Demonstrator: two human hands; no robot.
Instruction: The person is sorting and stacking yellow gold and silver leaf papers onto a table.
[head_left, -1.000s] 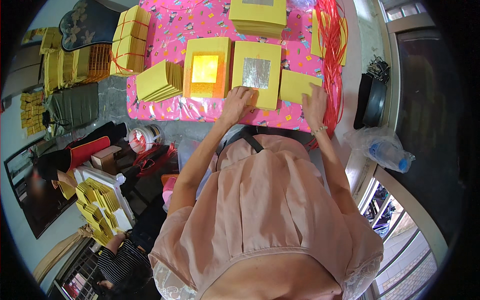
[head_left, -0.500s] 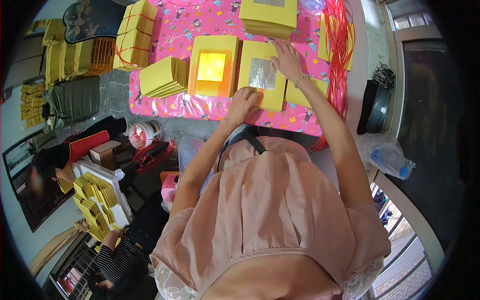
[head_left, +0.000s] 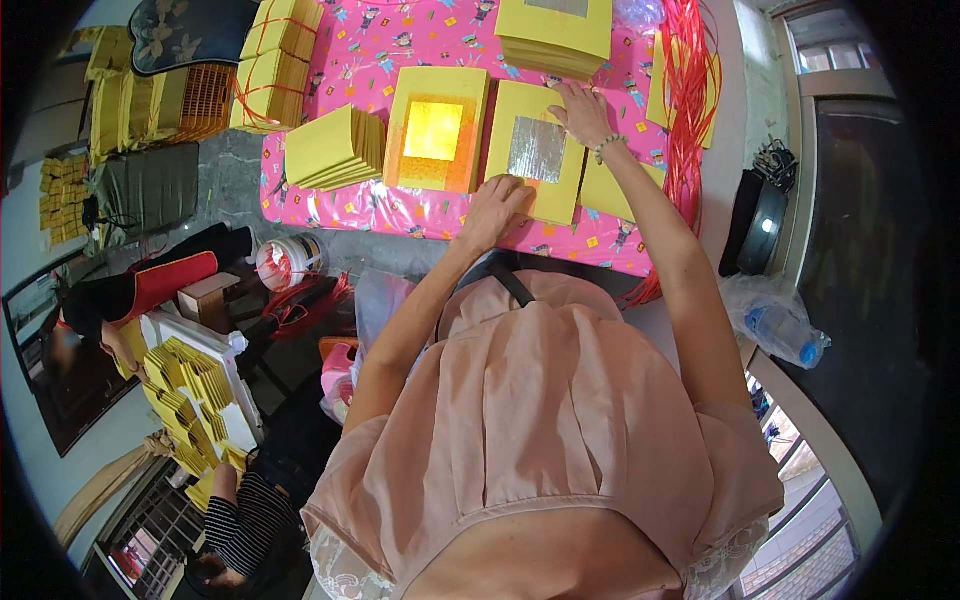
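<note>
A stack of yellow paper [head_left: 505,110] with a silver square [head_left: 536,149] on its top sheet lies in front of me on the table. My left hand [head_left: 493,212] has its fingers bent over the stack's near-left corner. At the far-right edge, my right hand [head_left: 584,117] rests with its fingers spread. Just left of it lies another yellow stack [head_left: 396,135] whose top sheet bears a shiny gold square [head_left: 433,132] framed in orange. A fanned, folded yellow bundle [head_left: 333,148] sits farther left. More yellow paper [head_left: 612,192] lies under my right forearm.
A pink patterned cloth [head_left: 350,212] covers the table. Behind stands a taller yellow stack [head_left: 553,48]; red strips [head_left: 688,110] hang at the right, tied bundles [head_left: 272,75] stand at the left. A white bucket [head_left: 288,262] is below. Two people work at the lower left beside yellow bundles [head_left: 190,385].
The whole view has shifted slightly. My hands stay at the same corners of the stack, with little movement. At the lower left, the other people's arms have moved a little.
</note>
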